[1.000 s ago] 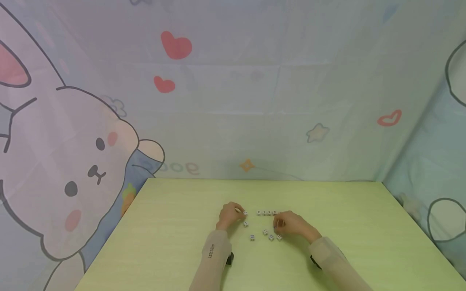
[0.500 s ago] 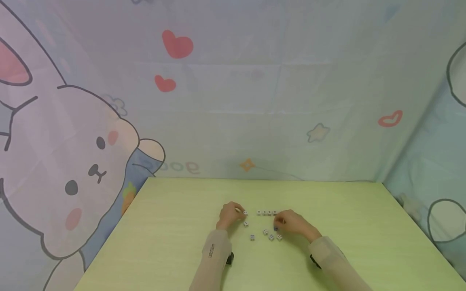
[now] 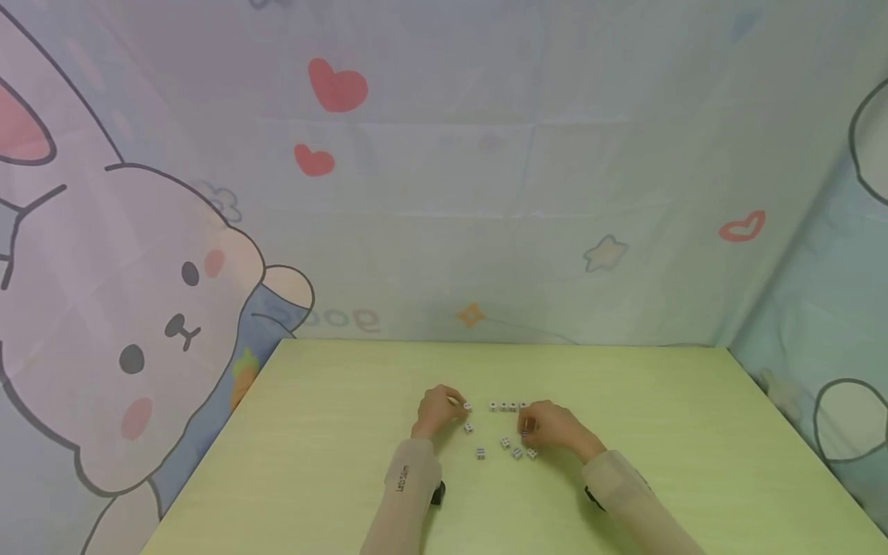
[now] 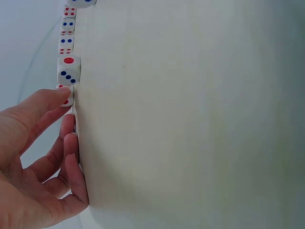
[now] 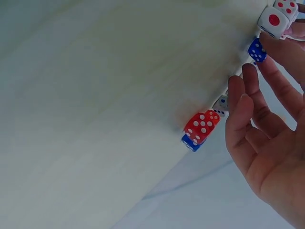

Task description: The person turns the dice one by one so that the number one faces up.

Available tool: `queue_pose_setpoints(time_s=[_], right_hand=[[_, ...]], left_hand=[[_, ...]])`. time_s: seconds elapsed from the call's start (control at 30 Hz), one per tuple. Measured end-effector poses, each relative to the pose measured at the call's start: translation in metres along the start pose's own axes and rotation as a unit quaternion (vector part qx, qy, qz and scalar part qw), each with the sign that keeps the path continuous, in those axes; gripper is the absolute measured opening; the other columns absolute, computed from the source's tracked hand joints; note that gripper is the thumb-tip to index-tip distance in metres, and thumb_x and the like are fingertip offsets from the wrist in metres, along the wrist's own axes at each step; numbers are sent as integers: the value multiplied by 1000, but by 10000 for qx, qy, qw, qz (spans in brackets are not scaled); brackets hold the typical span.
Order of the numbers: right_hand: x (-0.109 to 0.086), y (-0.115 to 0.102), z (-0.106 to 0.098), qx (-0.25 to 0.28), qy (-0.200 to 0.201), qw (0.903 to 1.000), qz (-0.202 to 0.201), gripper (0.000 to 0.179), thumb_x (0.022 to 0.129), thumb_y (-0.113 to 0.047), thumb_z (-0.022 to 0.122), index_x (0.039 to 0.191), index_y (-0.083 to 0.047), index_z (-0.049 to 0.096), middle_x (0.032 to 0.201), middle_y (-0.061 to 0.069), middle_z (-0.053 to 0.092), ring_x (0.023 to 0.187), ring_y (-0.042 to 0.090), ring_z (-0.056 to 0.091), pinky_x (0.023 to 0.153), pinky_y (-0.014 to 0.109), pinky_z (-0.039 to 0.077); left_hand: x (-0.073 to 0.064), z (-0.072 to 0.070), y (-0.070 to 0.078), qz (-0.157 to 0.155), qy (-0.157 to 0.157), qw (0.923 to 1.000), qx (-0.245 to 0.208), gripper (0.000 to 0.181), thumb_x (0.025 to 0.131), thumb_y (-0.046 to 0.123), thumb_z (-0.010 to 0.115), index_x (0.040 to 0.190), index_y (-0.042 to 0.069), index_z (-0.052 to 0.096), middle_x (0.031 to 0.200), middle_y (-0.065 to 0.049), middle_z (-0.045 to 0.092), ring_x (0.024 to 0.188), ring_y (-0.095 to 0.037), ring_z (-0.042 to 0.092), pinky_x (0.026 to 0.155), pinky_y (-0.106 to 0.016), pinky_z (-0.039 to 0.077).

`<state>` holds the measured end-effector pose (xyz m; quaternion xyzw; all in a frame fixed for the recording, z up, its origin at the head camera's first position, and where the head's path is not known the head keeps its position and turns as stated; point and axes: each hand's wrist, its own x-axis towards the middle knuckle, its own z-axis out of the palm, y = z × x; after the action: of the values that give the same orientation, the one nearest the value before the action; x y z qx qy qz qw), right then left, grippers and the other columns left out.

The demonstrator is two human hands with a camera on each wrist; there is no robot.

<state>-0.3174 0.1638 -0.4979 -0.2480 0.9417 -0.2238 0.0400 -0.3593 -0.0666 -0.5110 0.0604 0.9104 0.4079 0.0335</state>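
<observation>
My left hand (image 3: 439, 408) rests at the left end of the dice. In the left wrist view its thumb and a finger pinch a white die (image 4: 66, 97) with red pips. My right hand (image 3: 553, 425) is at the right end of a row of white dice (image 3: 504, 406). Between its thumb and a finger is a blue die (image 5: 258, 50) with white pips, seen in the right wrist view. Its other fingers curl loosely near a white die (image 5: 220, 104). Beyond the thumb are larger-looking white dice (image 5: 274, 20), partly covered by the hand.
Several loose dice (image 3: 516, 453) lie nearer the person on the pale yellow-green table (image 3: 291, 478). A red die (image 5: 199, 127) and another blue die (image 5: 192, 142) show in the right wrist view. A printed cloth (image 3: 444, 193) hangs behind the table.
My right hand has shifted slightly left, and its fingers now cover more of the blue die that showed half a second ago. The left hand stays on its die.
</observation>
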Motion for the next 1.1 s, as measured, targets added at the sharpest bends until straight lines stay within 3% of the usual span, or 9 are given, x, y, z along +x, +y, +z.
queue_pose_setpoints(time_s=[0.6, 1.1], right_hand=[[-1, 8, 2, -10, -38, 9998, -217, 9, 75, -13, 67, 80, -17, 60, 80, -4, 59, 73, 10, 53, 58, 25, 42], [-3, 1, -1, 59, -62, 10000, 2, 12, 73, -13, 69, 83, -16, 62, 81, -3, 60, 74, 10, 53, 61, 27, 44]], left_hand=[[0, 0, -1, 22, 22, 10000, -38, 13, 71, 16, 72, 82, 9, 69, 82, -6, 67, 73, -18, 59, 67, -35, 46], [2, 2, -2, 14, 14, 10000, -6, 12, 71, 16, 72, 81, 10, 69, 82, -7, 68, 75, -19, 61, 67, -34, 47]])
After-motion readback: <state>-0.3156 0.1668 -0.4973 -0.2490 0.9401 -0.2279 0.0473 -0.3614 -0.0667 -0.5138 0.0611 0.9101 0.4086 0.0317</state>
